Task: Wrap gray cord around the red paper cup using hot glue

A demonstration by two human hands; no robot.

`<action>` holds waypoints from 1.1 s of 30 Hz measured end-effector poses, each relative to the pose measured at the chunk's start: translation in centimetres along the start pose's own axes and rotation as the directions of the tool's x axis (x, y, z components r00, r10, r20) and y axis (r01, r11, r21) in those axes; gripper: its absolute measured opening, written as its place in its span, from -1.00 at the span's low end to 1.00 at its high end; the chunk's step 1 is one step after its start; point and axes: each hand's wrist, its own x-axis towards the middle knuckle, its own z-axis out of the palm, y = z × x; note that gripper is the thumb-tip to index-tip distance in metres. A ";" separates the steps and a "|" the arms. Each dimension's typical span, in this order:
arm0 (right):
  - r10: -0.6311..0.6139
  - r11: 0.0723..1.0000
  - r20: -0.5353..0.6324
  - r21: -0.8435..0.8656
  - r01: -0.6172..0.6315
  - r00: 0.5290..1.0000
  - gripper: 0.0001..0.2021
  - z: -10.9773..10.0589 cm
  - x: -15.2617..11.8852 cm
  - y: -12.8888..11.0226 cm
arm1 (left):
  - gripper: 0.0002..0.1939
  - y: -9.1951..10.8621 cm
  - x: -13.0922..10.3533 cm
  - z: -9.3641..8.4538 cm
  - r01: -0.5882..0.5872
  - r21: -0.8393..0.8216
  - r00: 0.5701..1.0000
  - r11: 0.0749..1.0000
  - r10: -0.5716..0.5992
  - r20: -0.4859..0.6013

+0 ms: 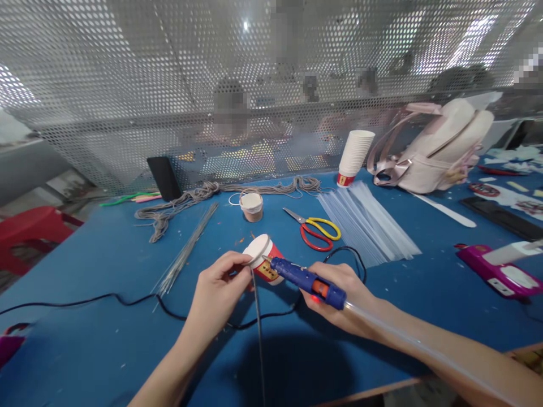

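My left hand point(224, 285) pinches a red and white paper cup point(271, 255) at its rim, together with a grey cord point(258, 322) that runs along the rim and hangs down toward me. The cup is tilted on its side. In my right hand point(339, 291) is a blue glue gun point(309, 281), its metal tip at the cup's rim beside the cord. A long clear glue stick point(407, 336) sticks out of the gun's back. Just beyond the cup stand a small cord-wrapped cup point(251, 207) and scissors point(311, 229) with red and yellow handles.
Grey cord hanks point(178, 206), thin wires point(189, 249) and a black phone point(164, 178) lie left and back. Clear glue sticks point(369, 226), stacked paper cups point(355, 155), a pink backpack point(441, 150) and a purple glue gun point(487, 271) are right. A black cable point(114, 295) crosses the table beneath my hands.
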 end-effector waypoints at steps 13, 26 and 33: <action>0.104 0.994 0.007 0.035 -0.104 0.995 -0.89 -0.5 0.4 -0.7 | -0.93 -0.2 0.2 -0.1 -0.044 0.040 0.999 0.998 0.045 -0.005; 0.138 0.988 -0.020 0.071 -0.137 0.990 -0.86 -0.9 0.6 -0.8 | -0.93 -0.3 0.3 -0.2 -0.084 0.058 0.996 0.995 0.085 -0.014; 0.118 0.991 0.011 0.063 -0.118 0.993 -0.88 -0.8 0.4 -0.9 | -0.94 -0.1 0.4 -0.2 -0.044 0.027 0.999 0.999 0.044 -0.007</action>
